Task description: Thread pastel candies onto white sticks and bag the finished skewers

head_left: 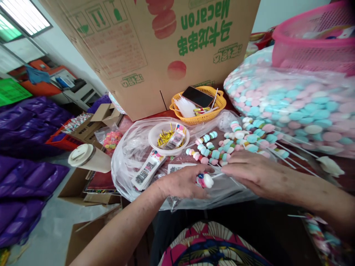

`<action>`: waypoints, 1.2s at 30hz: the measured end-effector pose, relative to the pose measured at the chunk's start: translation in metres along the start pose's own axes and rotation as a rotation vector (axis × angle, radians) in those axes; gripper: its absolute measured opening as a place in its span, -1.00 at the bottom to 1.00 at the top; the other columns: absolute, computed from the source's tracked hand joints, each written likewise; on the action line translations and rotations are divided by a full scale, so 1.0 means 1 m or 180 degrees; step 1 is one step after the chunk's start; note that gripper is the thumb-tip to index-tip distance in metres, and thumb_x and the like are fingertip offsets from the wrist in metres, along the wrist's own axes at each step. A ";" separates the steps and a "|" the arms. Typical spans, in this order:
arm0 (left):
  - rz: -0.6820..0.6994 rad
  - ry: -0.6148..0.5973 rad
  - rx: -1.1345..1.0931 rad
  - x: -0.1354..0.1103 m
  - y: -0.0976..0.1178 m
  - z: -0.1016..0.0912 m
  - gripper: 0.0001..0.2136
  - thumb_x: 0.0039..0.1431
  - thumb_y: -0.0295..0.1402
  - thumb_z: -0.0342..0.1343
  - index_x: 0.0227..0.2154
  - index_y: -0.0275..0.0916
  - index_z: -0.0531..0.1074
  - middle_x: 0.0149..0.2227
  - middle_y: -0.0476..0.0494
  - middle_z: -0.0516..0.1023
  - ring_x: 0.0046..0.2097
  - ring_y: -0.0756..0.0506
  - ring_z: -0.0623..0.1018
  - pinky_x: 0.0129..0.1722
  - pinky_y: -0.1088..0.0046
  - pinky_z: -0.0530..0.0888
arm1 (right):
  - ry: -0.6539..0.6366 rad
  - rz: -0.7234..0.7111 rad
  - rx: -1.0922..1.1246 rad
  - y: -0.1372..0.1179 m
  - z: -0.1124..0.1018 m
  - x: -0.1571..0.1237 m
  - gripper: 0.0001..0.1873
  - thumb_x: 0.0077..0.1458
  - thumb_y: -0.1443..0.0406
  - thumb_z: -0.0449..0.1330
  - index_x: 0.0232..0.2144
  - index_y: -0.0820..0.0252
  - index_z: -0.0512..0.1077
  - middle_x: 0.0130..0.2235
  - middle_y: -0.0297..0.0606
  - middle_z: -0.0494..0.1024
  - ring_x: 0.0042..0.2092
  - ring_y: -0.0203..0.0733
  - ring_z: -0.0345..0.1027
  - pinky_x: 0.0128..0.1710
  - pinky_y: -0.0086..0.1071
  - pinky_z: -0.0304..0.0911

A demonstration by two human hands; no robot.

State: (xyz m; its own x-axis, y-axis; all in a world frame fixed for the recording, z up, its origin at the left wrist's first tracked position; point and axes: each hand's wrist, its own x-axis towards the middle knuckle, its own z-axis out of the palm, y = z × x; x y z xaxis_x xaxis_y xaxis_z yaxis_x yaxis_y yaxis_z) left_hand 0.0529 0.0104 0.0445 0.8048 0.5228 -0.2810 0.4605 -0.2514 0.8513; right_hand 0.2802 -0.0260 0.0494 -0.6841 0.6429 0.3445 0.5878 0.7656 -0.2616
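My left hand (184, 181) curls around a candy skewer (208, 181) near the table's front edge. A white rounded end and a bit of colourful wrapper show between the fingers; the rest is hidden in the palm. From it a thin white stick runs right to the fingertips of my right hand (251, 170), which are pressed together on it. Just beyond both hands lie several candy skewers (206, 149) of pink, blue and white pieces on sticks. Left of my left hand is a stack of printed labels (148, 170).
A white bowl (152, 142) holds gold twist ties and labels. Behind it, a yellow basket (195, 119) carries a phone (198, 96). A large carton (155, 74) stands at the back, a big bag of candies (299, 103) at right, a lidded cup (90, 158) at left.
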 end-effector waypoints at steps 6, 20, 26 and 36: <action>0.0077 0.0089 0.0105 0.012 0.005 0.001 -0.33 -0.10 -0.29 0.27 0.12 -0.29 0.22 -0.09 -0.23 0.49 -0.17 -0.17 0.49 -0.15 0.29 0.42 | -0.0204 0.0226 0.0335 -0.006 0.019 0.011 -0.77 0.15 0.44 -0.06 -0.47 0.20 0.35 -0.44 -0.24 0.45 -0.38 -0.22 0.27 -0.36 -0.37 0.10; -0.0070 -0.0589 -0.0156 -0.030 -0.010 -0.014 -0.76 -0.12 -0.37 0.22 -0.38 -0.26 0.30 -0.40 0.02 0.38 -0.37 0.00 0.36 -0.37 0.51 0.30 | -0.0023 0.0187 0.0263 0.010 0.010 -0.001 -0.73 0.21 0.40 -0.05 -0.47 0.18 0.37 -0.51 -0.31 0.34 -0.42 -0.24 0.15 -0.37 -0.36 -0.02; -0.0428 -0.0776 -0.1234 -0.022 -0.008 -0.015 -0.68 -0.11 -0.30 0.25 -0.39 -0.23 0.20 -0.58 0.14 0.25 -0.57 0.10 0.24 -0.61 0.59 0.20 | 0.0127 0.0091 0.0251 0.004 0.011 0.004 -0.73 0.20 0.41 -0.05 -0.46 0.20 0.39 -0.47 -0.27 0.39 -0.39 -0.22 0.19 -0.35 -0.35 0.00; -0.0910 -0.0283 -0.1299 -0.019 0.003 -0.008 -0.66 -0.01 -0.23 0.23 -0.18 -0.20 0.34 -0.62 0.13 0.26 -0.68 0.11 0.21 -0.74 0.62 0.13 | -0.0061 0.0352 0.0368 -0.008 0.015 0.011 -0.78 0.21 0.37 -0.04 -0.36 0.22 0.41 -0.38 -0.21 0.46 -0.33 -0.18 0.29 -0.33 -0.34 0.11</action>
State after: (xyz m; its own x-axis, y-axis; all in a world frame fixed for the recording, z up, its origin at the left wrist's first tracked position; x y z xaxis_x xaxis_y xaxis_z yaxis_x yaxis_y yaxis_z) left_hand 0.0360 0.0059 0.0558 0.7049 0.4484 -0.5497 0.4975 0.2399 0.8336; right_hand 0.2611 -0.0243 0.0416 -0.6266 0.7230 0.2910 0.6071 0.6869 -0.3995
